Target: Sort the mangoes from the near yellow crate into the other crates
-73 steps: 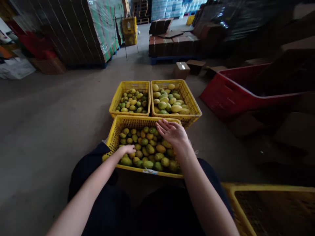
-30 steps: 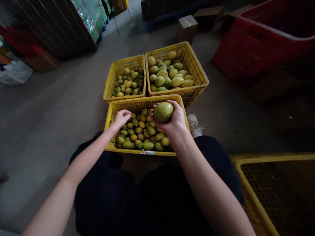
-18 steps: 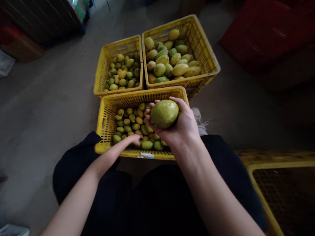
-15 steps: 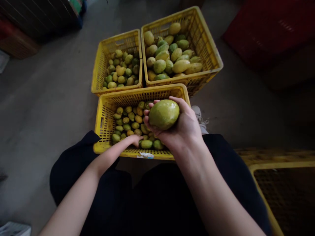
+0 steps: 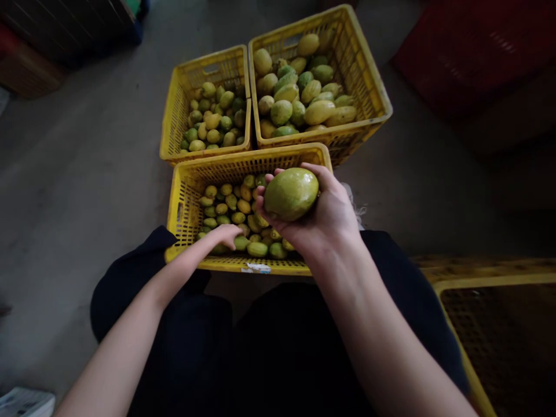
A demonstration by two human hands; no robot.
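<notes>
My right hand (image 5: 324, 211) is closed around a big, smooth, oval green-yellow fruit (image 5: 292, 194), palm up, above the right part of the near yellow crate (image 5: 178, 217). Beneath it, this crate holds many smaller green and yellow fruits (image 5: 231, 202), partly covered by my hand and wrist. My left hand (image 5: 226, 234) reaches in over the crate's front side, with thumb and fingers apart. Close by its fingertips lies a green fruit (image 5: 241, 243); whether they touch cannot be told.
Behind stand two more yellow crates: a left one (image 5: 168, 119) with small fruits and a right one (image 5: 367, 69) with larger, longer fruits. Another yellow crate (image 5: 456, 341) is at my lower right. Something red (image 5: 473, 52) stands at the upper right. My knees flank the near crate.
My left hand has drawn back a little up and to the left, with its thumb and fingers now showing apart. My right hand keeps the large fruit, nearly still. The view has shifted slightly.
</notes>
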